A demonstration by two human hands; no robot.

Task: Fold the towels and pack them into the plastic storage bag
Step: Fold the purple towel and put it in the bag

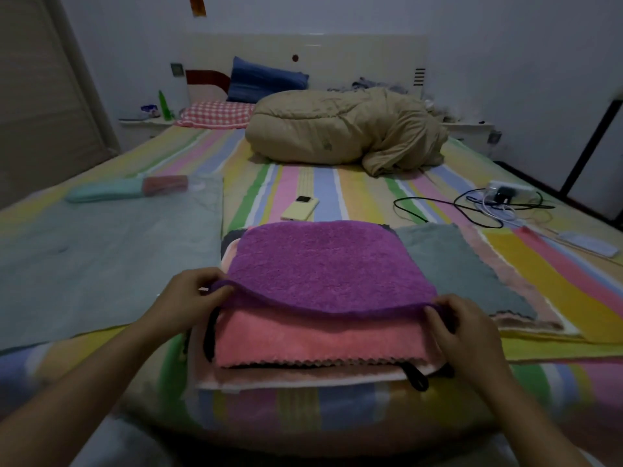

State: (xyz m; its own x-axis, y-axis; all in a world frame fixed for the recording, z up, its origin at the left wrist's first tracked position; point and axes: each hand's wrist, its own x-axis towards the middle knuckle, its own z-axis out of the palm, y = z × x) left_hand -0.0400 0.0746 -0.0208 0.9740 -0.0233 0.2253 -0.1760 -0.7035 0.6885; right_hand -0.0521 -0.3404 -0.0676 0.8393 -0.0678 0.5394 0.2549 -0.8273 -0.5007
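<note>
A purple towel (pixel 323 264) lies on top of a stack at the near edge of the bed. My left hand (pixel 192 294) pinches its near left corner and my right hand (pixel 462 321) pinches its near right corner, lifting the near edge slightly. Under it sits a pink towel (pixel 303 342) with a zigzag edge, over a paler pink towel (pixel 286 377) with black loops. A grey-green towel (pixel 458 264) lies flat to the right. The clear plastic storage bag (pixel 111 244) lies flat on the left, with teal and red rolled towels (pixel 128 188) at its far end.
A yellow phone (pixel 300 207) lies beyond the stack. Black and white cables with a power strip (pixel 502 197) spread at the right. A tan bundled quilt (pixel 344 133) and pillows fill the far end of the striped bed (pixel 556 288). A pale flat object (pixel 588 244) rests near the right edge.
</note>
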